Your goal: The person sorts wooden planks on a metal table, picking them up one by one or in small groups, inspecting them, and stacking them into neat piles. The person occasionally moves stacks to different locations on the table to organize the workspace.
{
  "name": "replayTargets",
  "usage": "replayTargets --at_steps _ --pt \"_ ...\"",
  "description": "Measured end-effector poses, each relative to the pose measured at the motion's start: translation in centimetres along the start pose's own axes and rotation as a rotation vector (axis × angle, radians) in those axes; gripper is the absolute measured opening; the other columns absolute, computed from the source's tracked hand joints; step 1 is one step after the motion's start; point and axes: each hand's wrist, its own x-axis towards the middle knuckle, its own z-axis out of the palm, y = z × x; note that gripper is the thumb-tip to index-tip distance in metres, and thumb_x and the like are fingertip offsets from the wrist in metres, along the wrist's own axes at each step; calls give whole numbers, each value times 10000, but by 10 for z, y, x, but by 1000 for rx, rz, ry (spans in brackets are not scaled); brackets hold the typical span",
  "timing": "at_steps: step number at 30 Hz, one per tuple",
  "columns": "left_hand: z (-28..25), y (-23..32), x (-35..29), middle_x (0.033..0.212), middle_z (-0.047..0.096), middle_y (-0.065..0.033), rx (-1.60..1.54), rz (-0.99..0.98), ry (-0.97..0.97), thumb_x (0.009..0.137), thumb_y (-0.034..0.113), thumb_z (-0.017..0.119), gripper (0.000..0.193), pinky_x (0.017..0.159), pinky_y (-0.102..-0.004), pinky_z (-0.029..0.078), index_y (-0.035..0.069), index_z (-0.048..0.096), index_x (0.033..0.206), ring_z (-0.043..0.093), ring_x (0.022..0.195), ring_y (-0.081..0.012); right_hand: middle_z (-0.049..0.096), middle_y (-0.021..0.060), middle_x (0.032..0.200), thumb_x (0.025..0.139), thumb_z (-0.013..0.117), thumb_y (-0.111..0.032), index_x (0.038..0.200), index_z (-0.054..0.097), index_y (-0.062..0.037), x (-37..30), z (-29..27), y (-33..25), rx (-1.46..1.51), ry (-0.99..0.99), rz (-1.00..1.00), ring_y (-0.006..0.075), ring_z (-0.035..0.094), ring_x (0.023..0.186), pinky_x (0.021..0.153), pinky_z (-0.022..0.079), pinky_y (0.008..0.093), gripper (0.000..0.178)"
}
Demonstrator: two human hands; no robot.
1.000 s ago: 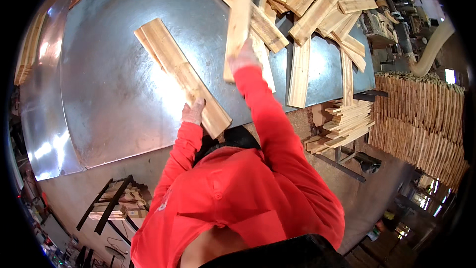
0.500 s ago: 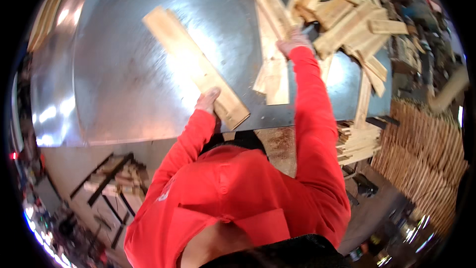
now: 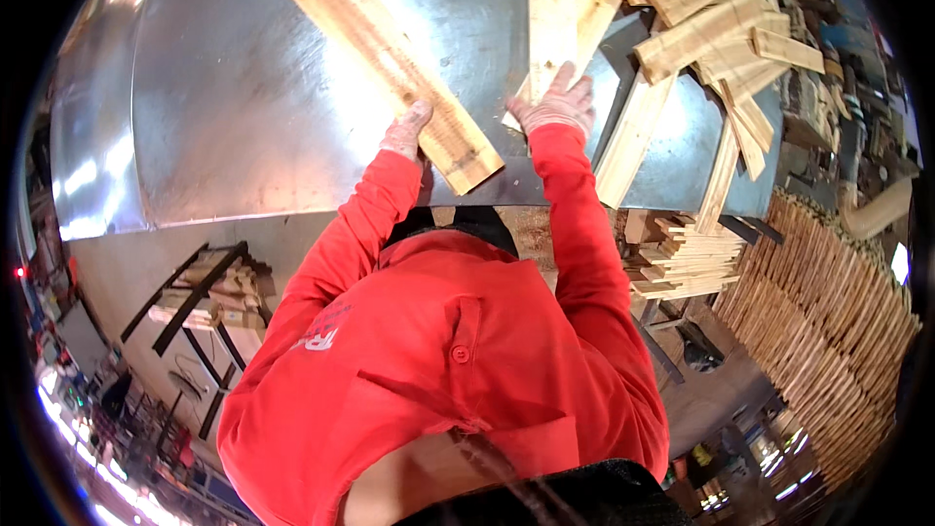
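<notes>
My left hand (image 3: 407, 129) is closed on the near left edge of a pale wooden board (image 3: 390, 63), its thumb on top. The board slants across the metal tabletop, and the edge of another board shows beneath its far end. My right hand (image 3: 560, 107) has its fingers spread over the near end of a second wooden board (image 3: 552, 10), which points away from me. That hand seems to rest on the wood rather than grip it. Beside it, one more board (image 3: 597, 5) lies at an angle, partly covered.
A loose heap of wooden boards (image 3: 706, 34) fills the table's right side. The shiny metal table (image 3: 224, 107) has its near edge in front of my body. Below right stand a stack of short boards (image 3: 691, 258) and tall piled wood (image 3: 818, 331). Left, a black-framed rack (image 3: 209, 297) holds wood pieces.
My right hand has come nearer to me and its fingers have spread; the board under it now points straight away. My left hand keeps its board, now with another board's edge showing beneath.
</notes>
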Motion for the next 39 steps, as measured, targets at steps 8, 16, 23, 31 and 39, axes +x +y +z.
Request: replayTargets --at_steps 8,16,23,31,39 --pt "-15 14 -11 1141 604 -138 152 60 -6 907 340 622 504 874 -412 519 26 500 1283 605 1003 -269 403 201 1422 711 760 -334 1435 329 -126 -38 -36 -17 594 -238 -223 353 413 1309 1060 395 422 867" --pt "-14 17 -10 1013 615 -80 132 111 -81 857 217 676 405 800 -373 535 59 526 1199 613 894 -216 290 285 1493 862 528 -596 1485 245 -25 -49 11 -45 251 29 -373 401 344 1363 1132 248 473 892" --pt "-34 31 1 969 611 -57 366 168 78 847 212 679 364 791 -339 497 12 578 1135 589 836 -182 335 301 1439 755 741 -424 1502 196 -70 18 30 -30 294 18 215 429 388 1313 1069 348 504 990" --pt "-99 184 -14 991 648 -144 1395 256 244 797 377 729 544 823 -377 500 -29 581 1129 621 910 -241 609 216 1126 702 702 -138 1396 353 4 -42 32 -8 2372 -928 -312 323 642 956 852 541 419 790" --pt "-60 144 -36 1252 538 -251 1726 417 592 698 607 721 1003 950 -431 461 -13 331 1382 567 1126 -370 584 269 1159 868 576 -284 1468 211 -35 -91 119 -112 1156 -746 -371 397 597 1035 889 499 438 745"
